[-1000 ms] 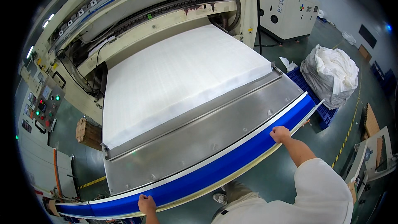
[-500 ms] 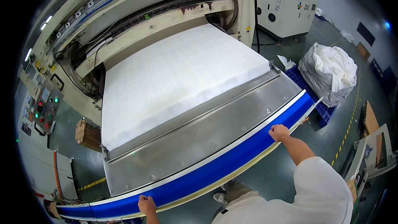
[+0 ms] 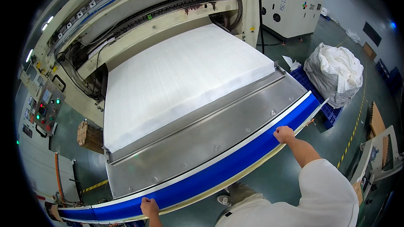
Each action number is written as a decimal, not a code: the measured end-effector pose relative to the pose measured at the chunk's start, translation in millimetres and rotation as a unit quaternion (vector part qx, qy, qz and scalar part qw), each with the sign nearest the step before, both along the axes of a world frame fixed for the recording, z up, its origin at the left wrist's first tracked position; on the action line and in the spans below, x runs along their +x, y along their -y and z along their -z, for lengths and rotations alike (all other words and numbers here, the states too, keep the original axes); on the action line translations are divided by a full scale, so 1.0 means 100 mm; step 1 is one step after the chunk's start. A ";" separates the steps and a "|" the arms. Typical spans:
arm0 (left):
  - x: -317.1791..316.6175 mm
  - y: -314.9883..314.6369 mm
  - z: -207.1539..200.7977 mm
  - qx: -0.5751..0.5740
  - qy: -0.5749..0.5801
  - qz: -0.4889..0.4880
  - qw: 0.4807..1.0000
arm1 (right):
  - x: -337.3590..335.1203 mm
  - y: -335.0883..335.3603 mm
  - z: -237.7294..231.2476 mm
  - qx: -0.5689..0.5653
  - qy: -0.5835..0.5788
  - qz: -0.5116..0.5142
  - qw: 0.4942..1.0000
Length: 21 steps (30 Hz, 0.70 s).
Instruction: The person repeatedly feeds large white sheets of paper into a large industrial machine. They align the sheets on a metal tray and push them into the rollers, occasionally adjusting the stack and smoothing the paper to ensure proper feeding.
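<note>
My right hand is closed into a fist and rests against the long blue padded strip, toward its right part. Lower down and to the left, my left hand is also closed on the same strip. The insides of both fists are hidden, so I cannot tell whether anything is in them. Beyond the strip lies a bare metal plate. A wide stack of white sheet material comes out of the machine and ends at the plate's raised ledge.
The cream machine frame spans the back. At left stands a control panel with lit buttons, and a wooden block. To the right, a bulky white sack sits on a blue pallet, near a white cabinet machine.
</note>
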<state>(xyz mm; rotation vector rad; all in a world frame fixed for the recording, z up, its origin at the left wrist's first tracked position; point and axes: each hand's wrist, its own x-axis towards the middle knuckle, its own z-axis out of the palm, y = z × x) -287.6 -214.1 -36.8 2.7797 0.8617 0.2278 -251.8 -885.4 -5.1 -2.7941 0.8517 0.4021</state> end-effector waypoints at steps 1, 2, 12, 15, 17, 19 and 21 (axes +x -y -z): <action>0.00 0.00 -0.01 -0.001 -0.001 0.001 1.000 | 0.00 -0.01 -0.01 0.002 -0.008 0.001 1.000; 0.00 0.00 -0.01 -0.002 -0.003 0.002 1.000 | 0.01 -0.01 -0.03 0.003 -0.016 0.002 1.000; 0.01 -0.05 0.04 -0.011 -0.018 -0.010 1.000 | 0.01 -0.03 -0.06 -0.001 -0.012 0.000 1.000; 0.01 -0.04 0.03 -0.010 -0.020 -0.010 1.000 | 0.01 -0.02 -0.04 -0.001 -0.011 0.000 1.000; 0.02 0.00 0.00 -0.014 -0.024 -0.012 1.000 | 0.00 0.01 -0.02 -0.003 -0.011 -0.003 1.000; 0.01 -0.02 0.02 -0.005 -0.016 -0.007 1.000 | 0.00 -0.01 -0.02 -0.006 -0.007 -0.003 1.000; 0.00 -0.03 0.03 -0.001 -0.012 -0.006 1.000 | 0.00 -0.02 -0.02 -0.008 -0.005 -0.004 1.000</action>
